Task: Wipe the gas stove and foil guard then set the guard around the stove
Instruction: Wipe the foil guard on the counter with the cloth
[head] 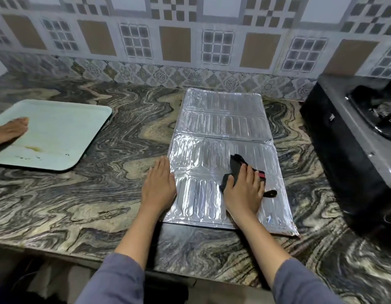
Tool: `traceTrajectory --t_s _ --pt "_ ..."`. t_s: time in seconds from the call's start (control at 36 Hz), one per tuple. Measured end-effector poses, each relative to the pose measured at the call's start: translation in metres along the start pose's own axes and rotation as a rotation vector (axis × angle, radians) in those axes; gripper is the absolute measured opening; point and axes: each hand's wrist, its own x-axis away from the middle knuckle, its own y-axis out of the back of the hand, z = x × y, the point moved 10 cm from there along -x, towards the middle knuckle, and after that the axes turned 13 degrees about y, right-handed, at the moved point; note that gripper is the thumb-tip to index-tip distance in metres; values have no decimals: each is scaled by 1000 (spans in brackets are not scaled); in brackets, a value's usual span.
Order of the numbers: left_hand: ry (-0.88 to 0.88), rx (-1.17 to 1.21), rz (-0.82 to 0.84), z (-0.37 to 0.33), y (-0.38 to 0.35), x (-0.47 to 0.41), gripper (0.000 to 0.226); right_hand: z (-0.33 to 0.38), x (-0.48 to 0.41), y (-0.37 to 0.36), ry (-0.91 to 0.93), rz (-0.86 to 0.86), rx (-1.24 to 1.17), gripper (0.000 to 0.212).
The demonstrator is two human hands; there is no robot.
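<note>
Foil guard (pixel 223 119) flat; left grip (pixel 158 186) outstretched at edge; right grip (pixel 245 189) outstretched on cloth (pixel 235 165).

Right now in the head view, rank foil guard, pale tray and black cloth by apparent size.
1. foil guard, largest.
2. pale tray, smaller, though the left frame edge cuts it off.
3. black cloth, smallest, partly hidden under the right hand.
</note>
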Motion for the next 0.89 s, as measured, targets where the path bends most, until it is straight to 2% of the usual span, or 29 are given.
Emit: traceTrajectory --t_s 0.25,0.5,0.58,0.72,0.89 --pt "-25 17 14 1 -2 1 53 59 -14 -25 140 35 -35 55" --pt "-116 -5 278 11 -9 5 60 96 -21 -40 264 75 -38 53" --pt "-102 -15 262 24 -5 28 58 95 -20 -40 281 87 -33 53" --pt "-103 -52 144 36 5 53 55 103 -19 -42 322 119 -29 53" --pt "-30 -82 29 39 8 53 54 144 -4 -53 555 188 -53 52"
